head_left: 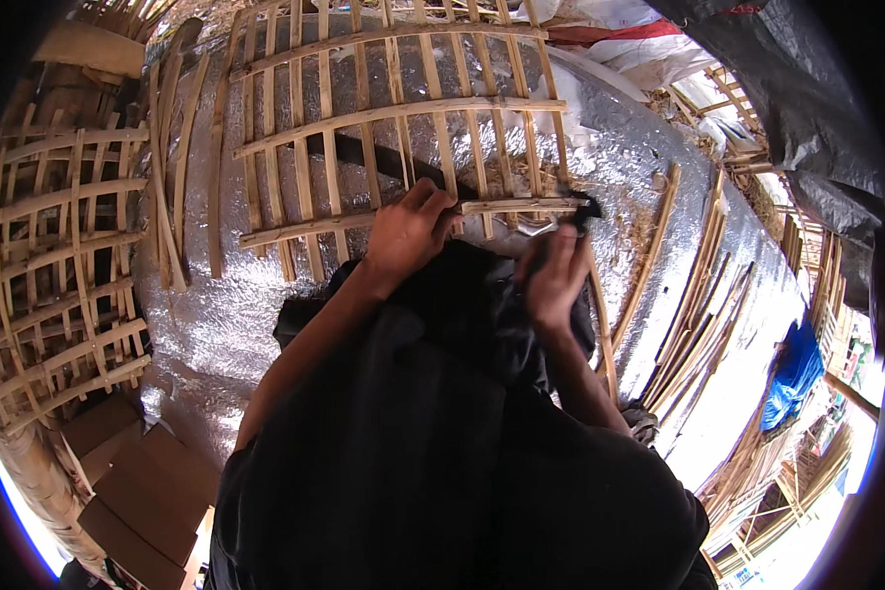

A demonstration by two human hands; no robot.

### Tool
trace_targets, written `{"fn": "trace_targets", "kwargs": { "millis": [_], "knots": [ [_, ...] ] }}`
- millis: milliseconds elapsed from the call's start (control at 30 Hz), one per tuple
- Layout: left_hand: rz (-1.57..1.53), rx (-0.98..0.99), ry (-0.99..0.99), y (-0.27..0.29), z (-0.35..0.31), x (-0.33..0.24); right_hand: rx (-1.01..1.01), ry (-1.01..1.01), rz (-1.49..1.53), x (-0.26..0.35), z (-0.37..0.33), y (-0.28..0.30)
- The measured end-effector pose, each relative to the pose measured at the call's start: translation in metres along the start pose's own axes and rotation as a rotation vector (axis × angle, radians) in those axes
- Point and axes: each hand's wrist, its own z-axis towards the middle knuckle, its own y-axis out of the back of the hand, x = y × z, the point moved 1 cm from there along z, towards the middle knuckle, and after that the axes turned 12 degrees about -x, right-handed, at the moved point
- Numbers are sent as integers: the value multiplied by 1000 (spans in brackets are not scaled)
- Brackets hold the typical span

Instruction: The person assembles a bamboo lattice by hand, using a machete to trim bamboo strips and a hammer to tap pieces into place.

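A lattice panel of split bamboo [400,110] lies in front of me, its long slats crossed by several cross strips. My left hand [409,233] is closed at the nearest cross strip, thumb and fingers pressed together on the bamboo; anything small between the fingertips is hidden. My right hand [558,273], smeared by motion, is wrapped round a hammer. The dark hammer head [586,207] is at the right end of that same strip. Beneath the slats, a long dark flat bar [369,157] runs at a slant towards my hands.
Silvery foil sheeting [192,329] covers the ground. Another bamboo lattice [59,241] stands at the left, above cardboard boxes [147,492]. Loose bamboo strips [693,305] lie on the right, near a blue plastic bag [793,377]. Dark tarpaulin [806,88] hangs at the far right.
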Motion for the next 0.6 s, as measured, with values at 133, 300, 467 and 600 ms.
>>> {"fn": "trace_targets", "kwargs": {
  "millis": [133,300,467,600],
  "knots": [
    [29,18,-36,-7,6,7,53,470,-695,-13,4,-17],
    [-33,-26,-38,-3,0,1,-70,351,-87,21,-10,-3],
    [40,63,-18,-7,2,2,14,940,-665,-21,15,-10],
    [-51,-16,-35,3,-5,-5,-13,168,-170,52,-16,-2]
  ]
}}
